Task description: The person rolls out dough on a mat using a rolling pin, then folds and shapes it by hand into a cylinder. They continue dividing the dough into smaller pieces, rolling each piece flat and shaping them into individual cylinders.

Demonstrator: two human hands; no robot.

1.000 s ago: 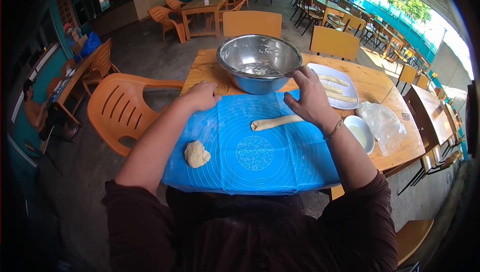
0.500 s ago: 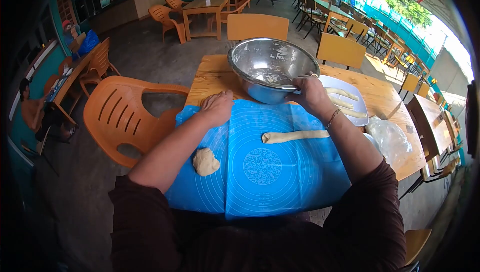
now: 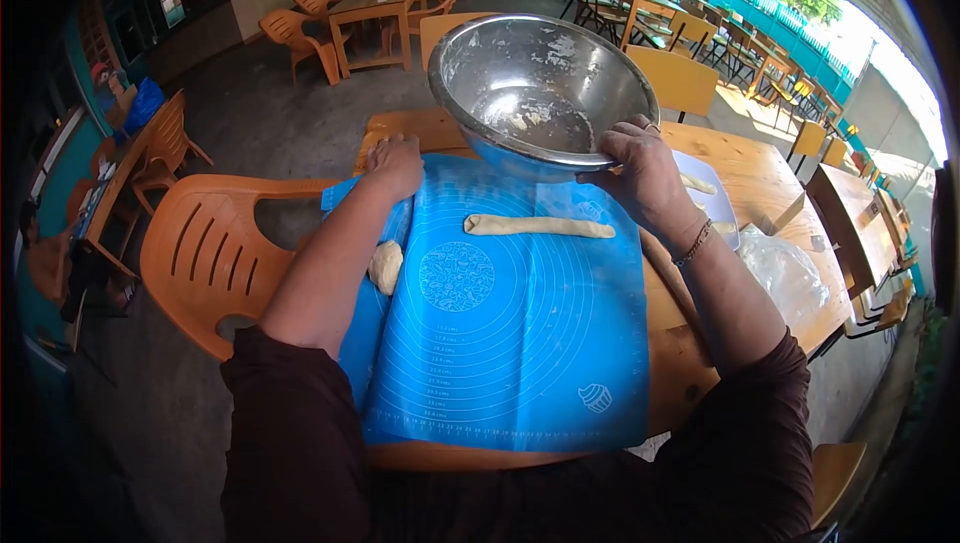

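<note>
My right hand (image 3: 640,163) grips the near right rim of a large steel bowl (image 3: 545,83), which is tilted and raised over the far edge of the blue mat (image 3: 560,343). Flour and dough residue cling inside it. At the mat's far left corner lies my left hand (image 3: 395,165), with its fingers bent over the edge; whether it pinches the mat is hard to tell. A rolled dough strip (image 3: 540,227) rests across the mat. The dough lump (image 3: 386,267) sits by my left forearm, beside a fold in the mat.
Right of my right hand, a white plate (image 3: 727,211) bears dough strips, with a clear plastic bag (image 3: 785,273) nearby. A wooden rod (image 3: 675,283) lies under my right forearm on the wooden table (image 3: 760,168). An orange chair (image 3: 225,253) stands left. A person (image 3: 45,258) sits far left.
The bowl has risen and tilted towards me in my right hand. The mat has shifted left with the dough strip, baring the rod and wood at right. My left hand has moved left and away.
</note>
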